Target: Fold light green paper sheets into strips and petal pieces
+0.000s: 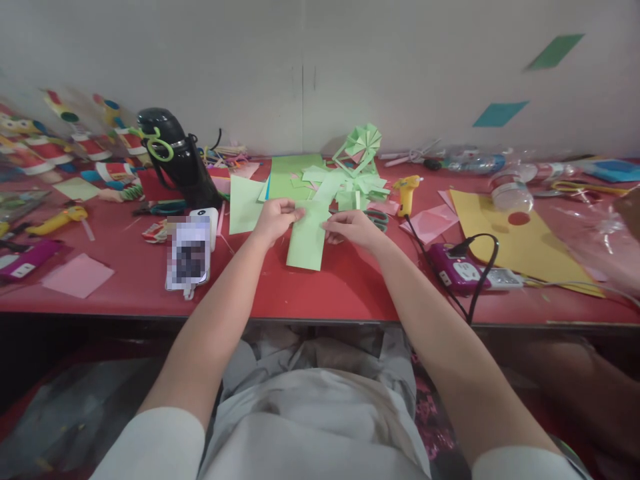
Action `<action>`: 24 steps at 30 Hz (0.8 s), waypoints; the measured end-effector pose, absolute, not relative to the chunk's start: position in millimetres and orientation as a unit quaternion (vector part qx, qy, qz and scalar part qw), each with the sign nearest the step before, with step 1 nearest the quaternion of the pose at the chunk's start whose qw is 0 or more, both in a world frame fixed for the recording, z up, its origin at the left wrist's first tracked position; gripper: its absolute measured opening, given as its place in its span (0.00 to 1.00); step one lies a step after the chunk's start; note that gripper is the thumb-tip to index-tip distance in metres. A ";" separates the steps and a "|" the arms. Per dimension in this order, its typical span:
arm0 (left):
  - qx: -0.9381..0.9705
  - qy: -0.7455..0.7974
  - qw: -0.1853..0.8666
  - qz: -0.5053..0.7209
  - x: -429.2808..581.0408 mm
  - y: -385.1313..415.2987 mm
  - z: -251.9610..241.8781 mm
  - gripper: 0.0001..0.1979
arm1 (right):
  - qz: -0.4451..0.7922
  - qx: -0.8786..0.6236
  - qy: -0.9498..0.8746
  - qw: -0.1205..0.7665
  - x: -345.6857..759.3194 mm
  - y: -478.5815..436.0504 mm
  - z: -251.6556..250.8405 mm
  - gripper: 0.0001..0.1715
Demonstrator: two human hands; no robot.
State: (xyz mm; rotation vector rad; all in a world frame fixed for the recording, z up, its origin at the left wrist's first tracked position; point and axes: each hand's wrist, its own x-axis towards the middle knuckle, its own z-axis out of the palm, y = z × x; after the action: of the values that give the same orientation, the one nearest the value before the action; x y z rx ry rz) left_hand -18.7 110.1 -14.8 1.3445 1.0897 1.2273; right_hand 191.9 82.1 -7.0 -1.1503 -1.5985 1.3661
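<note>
A light green paper strip [307,243] is held between my two hands, just above the red table. My left hand [277,220] pinches its upper left edge, thumb on top. At the right edge my right hand [349,227] has its thumb and fingertips closed on the paper. Behind the strip lie green paper sheets [290,170] and a heap of cut green pieces [357,183]. A folded green paper rosette [363,143] rises at the back. Grey-handled scissors [379,219] sit beyond my right hand, partly covered.
A black bottle [175,157] and a phone [190,253] stand at left. On the right are a yellow glue gun [407,193], a purple power strip [455,270] with cables, yellow paper [520,240] and plastic bottles [511,190]. Pink paper [79,275] lies far left.
</note>
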 end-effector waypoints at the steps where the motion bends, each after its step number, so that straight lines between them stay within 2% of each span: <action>1: 0.553 0.449 0.489 0.504 -18.4 110.0 -15.4 0.17 | 0.529 -0.449 -0.615 0.374 191.8 82.8 -7.8 0.19; 6: 0.572 0.430 0.515 0.473 -15.8 103.6 -13.7 0.17 | 0.509 -0.447 -0.582 0.449 190.1 83.3 -7.9 0.19; 9: 0.587 0.425 0.531 0.439 -13.4 97.1 -9.9 0.17 | 0.475 -0.454 -0.595 0.462 188.8 81.1 -6.5 0.20; 13: 0.616 0.424 0.542 0.383 -9.2 92.7 -7.2 0.18 | 0.428 -0.445 -0.645 0.449 187.4 79.4 -6.5 0.17; 17: 0.616 0.413 0.548 0.387 -8.0 93.3 -8.7 0.17 | 0.398 -0.461 -0.660 0.440 188.7 82.0 -7.9 0.14; 24: 0.669 0.405 0.505 0.365 -10.2 94.1 -9.8 0.12 | 0.402 -0.467 -0.676 0.404 187.9 82.6 -6.9 0.13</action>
State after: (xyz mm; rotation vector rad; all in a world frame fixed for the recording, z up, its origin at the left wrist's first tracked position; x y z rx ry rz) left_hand -10.2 94.1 -9.8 1.6155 0.9785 0.8802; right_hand 187.9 82.6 -6.9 -1.1802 -1.7075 1.0147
